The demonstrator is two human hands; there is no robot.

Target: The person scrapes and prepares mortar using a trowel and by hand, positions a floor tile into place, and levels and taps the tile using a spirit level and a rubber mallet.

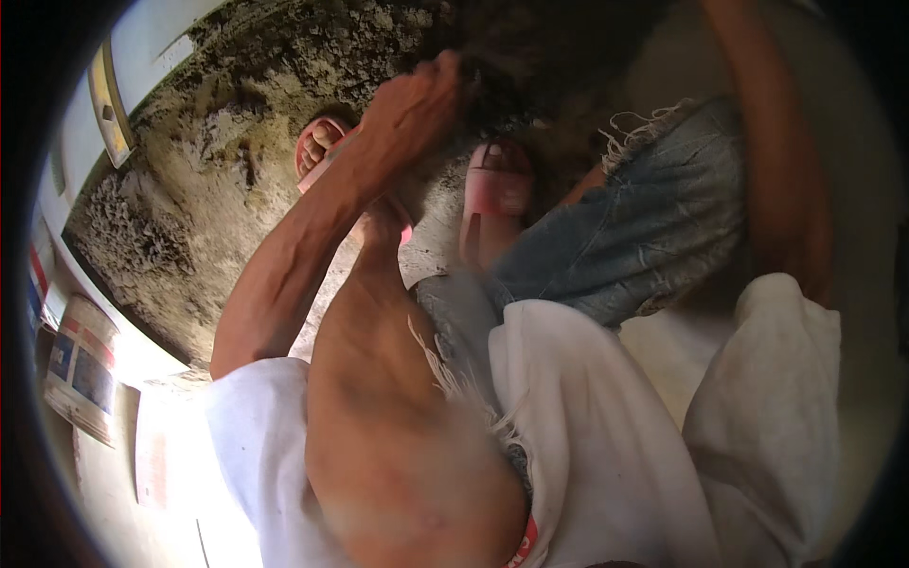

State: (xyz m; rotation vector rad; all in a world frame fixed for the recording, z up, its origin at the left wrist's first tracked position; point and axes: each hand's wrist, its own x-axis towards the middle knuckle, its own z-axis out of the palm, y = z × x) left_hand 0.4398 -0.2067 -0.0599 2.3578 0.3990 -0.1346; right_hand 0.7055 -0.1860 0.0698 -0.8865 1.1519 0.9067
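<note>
My left hand [423,93] reaches forward over a patch of dark, wet, crumbly material like mud or mortar [341,43]. Its fingers look curled in, and shadow hides their tips and whatever they may hold. On the right, my right forearm [781,142] runs up to the top edge, where the hand is out of the picture. Close behind the left hand are my feet in pink slide sandals [499,192].
The ground [204,256] at the left is rough and lumpy. Along the left rim stand a pale edge or board [123,317], a yellowish strip with a dark mark [110,109], and a printed bucket [83,364]. Deep shadow covers the upper right.
</note>
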